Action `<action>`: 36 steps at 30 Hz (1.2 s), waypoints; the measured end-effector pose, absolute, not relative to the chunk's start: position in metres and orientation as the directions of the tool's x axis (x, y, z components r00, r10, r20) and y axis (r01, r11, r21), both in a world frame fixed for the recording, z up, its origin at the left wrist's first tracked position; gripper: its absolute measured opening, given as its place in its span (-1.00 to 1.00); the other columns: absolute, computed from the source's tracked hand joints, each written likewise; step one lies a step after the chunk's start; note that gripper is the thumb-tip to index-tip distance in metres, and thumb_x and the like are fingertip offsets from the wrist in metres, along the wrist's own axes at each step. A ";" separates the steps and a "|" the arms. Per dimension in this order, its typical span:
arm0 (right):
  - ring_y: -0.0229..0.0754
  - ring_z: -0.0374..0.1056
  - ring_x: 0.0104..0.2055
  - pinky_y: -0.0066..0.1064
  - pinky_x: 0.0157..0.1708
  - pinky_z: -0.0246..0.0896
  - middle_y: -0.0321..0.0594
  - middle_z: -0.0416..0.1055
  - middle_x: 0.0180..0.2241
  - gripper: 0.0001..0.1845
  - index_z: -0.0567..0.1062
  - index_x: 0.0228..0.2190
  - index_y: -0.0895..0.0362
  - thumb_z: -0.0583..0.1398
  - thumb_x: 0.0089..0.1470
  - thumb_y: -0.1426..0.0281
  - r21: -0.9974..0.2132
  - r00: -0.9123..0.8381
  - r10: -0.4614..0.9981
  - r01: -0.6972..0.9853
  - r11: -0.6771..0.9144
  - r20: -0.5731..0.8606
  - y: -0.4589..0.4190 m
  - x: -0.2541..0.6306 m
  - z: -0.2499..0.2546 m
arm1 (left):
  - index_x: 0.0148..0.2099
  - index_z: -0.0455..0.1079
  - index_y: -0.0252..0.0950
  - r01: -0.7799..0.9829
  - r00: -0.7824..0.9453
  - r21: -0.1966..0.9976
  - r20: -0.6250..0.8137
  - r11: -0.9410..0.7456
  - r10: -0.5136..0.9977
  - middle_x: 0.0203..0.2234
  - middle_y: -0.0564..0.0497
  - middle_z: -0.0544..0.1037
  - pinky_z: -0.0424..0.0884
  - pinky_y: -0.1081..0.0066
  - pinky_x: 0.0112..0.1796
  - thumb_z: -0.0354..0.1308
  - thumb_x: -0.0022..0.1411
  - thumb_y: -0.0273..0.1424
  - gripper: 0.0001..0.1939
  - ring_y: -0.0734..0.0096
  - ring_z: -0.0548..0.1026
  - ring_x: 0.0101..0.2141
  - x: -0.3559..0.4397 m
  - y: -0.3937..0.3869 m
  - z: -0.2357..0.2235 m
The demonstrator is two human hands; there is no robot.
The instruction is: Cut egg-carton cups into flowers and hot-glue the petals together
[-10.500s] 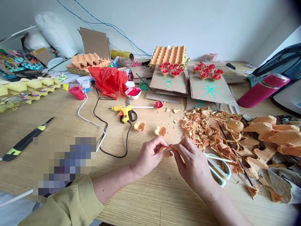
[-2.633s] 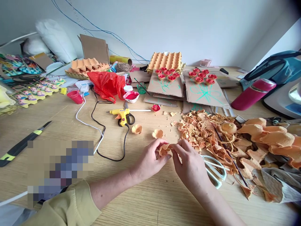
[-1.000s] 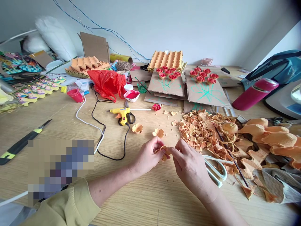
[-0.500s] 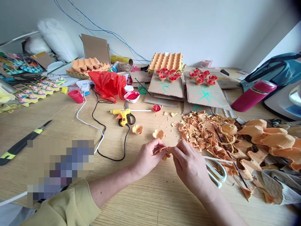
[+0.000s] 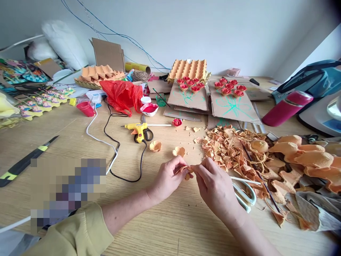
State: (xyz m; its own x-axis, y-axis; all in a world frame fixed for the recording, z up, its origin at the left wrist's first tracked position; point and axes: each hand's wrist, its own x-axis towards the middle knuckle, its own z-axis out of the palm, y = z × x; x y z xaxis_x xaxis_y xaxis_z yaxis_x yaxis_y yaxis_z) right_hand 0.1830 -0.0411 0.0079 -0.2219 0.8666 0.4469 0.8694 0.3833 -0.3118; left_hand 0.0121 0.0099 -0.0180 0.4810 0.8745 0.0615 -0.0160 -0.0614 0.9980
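Between my two hands is a small orange egg-carton flower cup (image 5: pixel 187 176) with petal-like edges, partly hidden by my fingers. My left hand (image 5: pixel 170 177) pinches it from the left. From the right, my right hand (image 5: pixel 217 186) pinches the edge of the same cup. Just beyond my fingers sits a single carton flower cup (image 5: pixel 178 151). Farther left lies a nested stack of similar cups (image 5: pixel 155 146). White-handled scissors (image 5: pixel 245 195) rest by my right hand, partly covered by it. A red painted flower (image 5: pixel 177 122) lies farther back.
A yellow glue gun (image 5: pixel 138 131) with a black cord lies left of centre. Carton scraps (image 5: pixel 226 149) are heaped at right, near a pink bottle (image 5: pixel 287 108). Red flowers stand on cardboard sheets (image 5: pixel 231 106) behind. A utility knife (image 5: pixel 26 163) lies far left, beyond a pixelated patch.
The pinched cup has turned slightly in my fingers. Both hands stay in almost the same place, and everything else lies as before.
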 end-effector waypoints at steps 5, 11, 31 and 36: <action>-0.18 0.27 -0.35 -0.38 -0.36 0.13 -0.18 0.33 -0.34 -0.76 0.54 -0.22 0.12 0.05 0.34 0.46 -0.350 -0.223 0.880 0.855 0.383 0.418 -0.041 0.184 0.009 | -0.25 0.33 -0.27 -0.035 0.482 0.999 0.040 -0.026 0.875 -0.39 0.00 0.60 0.47 0.42 -0.26 0.20 0.32 -0.21 -0.76 0.38 0.60 -0.33 0.012 0.010 -0.017; -0.19 0.30 -0.33 -0.39 -0.33 0.17 -0.18 0.34 -0.32 -0.78 0.52 -0.30 0.13 0.08 0.33 0.45 -0.431 -0.176 0.909 0.835 0.341 0.378 -0.040 0.182 0.007 | -0.24 0.34 -0.28 0.043 0.462 0.993 0.082 -0.114 0.883 -0.37 0.00 0.58 0.42 0.47 -0.28 0.18 0.34 -0.29 -0.83 0.42 0.55 -0.32 0.014 0.009 -0.014; -0.21 0.23 -0.38 -0.40 -0.41 0.10 -0.20 0.28 -0.36 -0.75 0.54 -0.31 0.12 0.08 0.32 0.48 -0.395 -0.185 0.873 0.835 0.382 0.451 -0.043 0.180 0.009 | -0.26 0.31 -0.27 -0.065 0.494 0.995 0.096 -0.073 0.864 -0.42 0.04 0.59 0.46 0.46 -0.31 0.20 0.33 -0.27 -0.80 0.43 0.58 -0.38 0.012 0.010 -0.017; -0.19 0.26 -0.34 -0.39 -0.35 0.14 -0.18 0.32 -0.32 -0.79 0.52 -0.21 0.14 0.07 0.34 0.45 -0.409 -0.185 0.875 0.828 0.384 0.448 -0.043 0.179 0.011 | -0.26 0.32 -0.28 -0.068 0.464 0.992 0.123 -0.103 0.877 -0.42 0.04 0.58 0.43 0.48 -0.32 0.18 0.34 -0.31 -0.83 0.46 0.55 -0.38 0.014 0.007 -0.007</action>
State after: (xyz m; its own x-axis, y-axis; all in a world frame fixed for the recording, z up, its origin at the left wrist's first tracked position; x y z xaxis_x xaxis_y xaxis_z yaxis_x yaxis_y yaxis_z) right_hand 0.1792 -0.0428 0.0109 -0.1845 0.8746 0.4484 0.8275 0.3844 -0.4092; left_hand 0.0138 0.0071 -0.0074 0.4640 0.8773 0.1230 -0.0685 -0.1030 0.9923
